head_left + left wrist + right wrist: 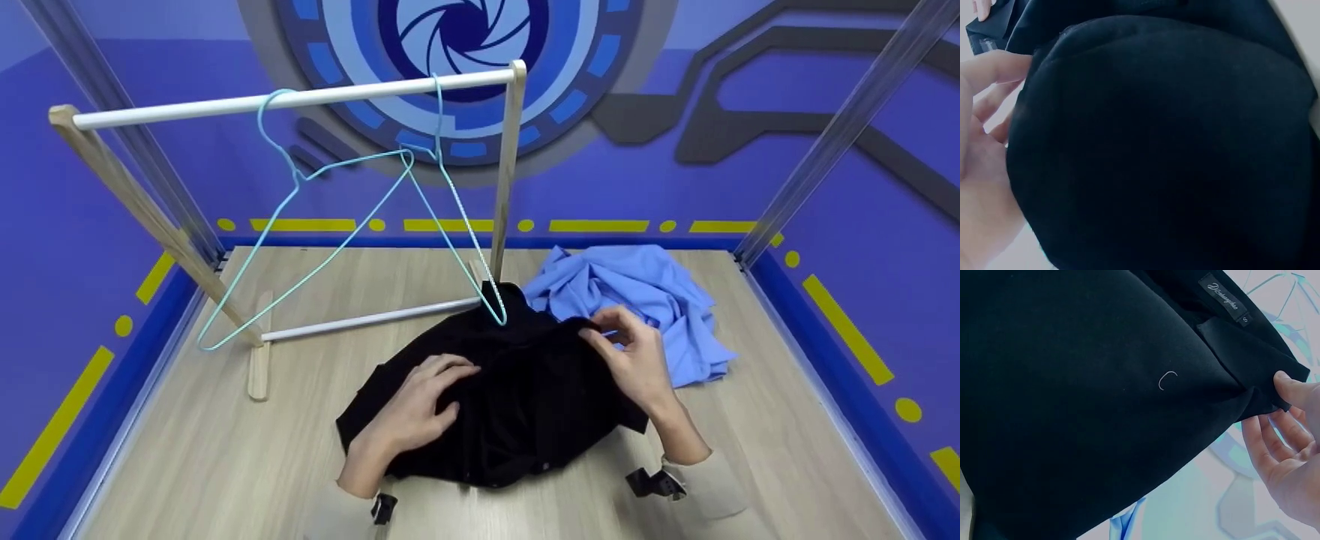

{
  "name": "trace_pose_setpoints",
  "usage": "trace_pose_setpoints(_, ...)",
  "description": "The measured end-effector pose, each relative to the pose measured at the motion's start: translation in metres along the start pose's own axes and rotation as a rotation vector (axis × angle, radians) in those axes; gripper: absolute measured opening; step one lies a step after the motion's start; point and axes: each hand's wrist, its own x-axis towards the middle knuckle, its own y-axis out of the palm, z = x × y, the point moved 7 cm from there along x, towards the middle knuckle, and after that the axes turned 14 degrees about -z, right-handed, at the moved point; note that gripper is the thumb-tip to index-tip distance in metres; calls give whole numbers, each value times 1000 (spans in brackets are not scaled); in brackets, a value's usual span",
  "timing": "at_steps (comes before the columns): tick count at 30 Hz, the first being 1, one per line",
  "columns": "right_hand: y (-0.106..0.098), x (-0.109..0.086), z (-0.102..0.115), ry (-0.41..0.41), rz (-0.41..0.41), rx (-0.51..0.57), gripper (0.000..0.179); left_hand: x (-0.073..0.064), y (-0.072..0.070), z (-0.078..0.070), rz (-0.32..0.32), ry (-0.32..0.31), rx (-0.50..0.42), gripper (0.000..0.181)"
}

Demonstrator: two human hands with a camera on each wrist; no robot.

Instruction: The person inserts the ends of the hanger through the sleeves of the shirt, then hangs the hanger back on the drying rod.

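Observation:
A black shirt [517,405] lies bunched at the middle front. My right hand [634,356] pinches a corner of its collar between thumb and fingers and lifts it at the right side. In the right wrist view the collar [1258,363] shows a dark woven label [1222,297] with pale lettering. My left hand [420,401] rests at the left part of the shirt, its fingers loosely bent and the thumb apart from them. The left wrist view shows fingertips [1019,64] touching the edge of the black cloth [1168,140].
Two light-green wire hangers [259,255] hang from the white rail [360,91] of a wooden rack, one dipping over the shirt. A crumpled blue garment [637,281] lies behind my right hand. Purple-blue printed walls [862,247] enclose the wood-grain table [180,442].

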Motion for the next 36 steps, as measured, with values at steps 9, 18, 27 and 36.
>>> trace_pose_setpoints(9, 4, -2, 3, 0, 4, 8, 15, 1, 1, 2, -46, 10, -11, 42)
trace_pose_setpoints(18, 7, -2, 1, 30, 24, 28, 16, 5, -11, 6, -221, -5, -33, 27)
trace_pose_setpoints(27, 11, -5, -1, 61, 90, 5, 18, 9, -33, 7, -398, -57, -37, 21)
trace_pose_setpoints(36, 15, -12, -7, 55, 163, -28, 23, 8, -43, 5, -482, -56, -26, 19)
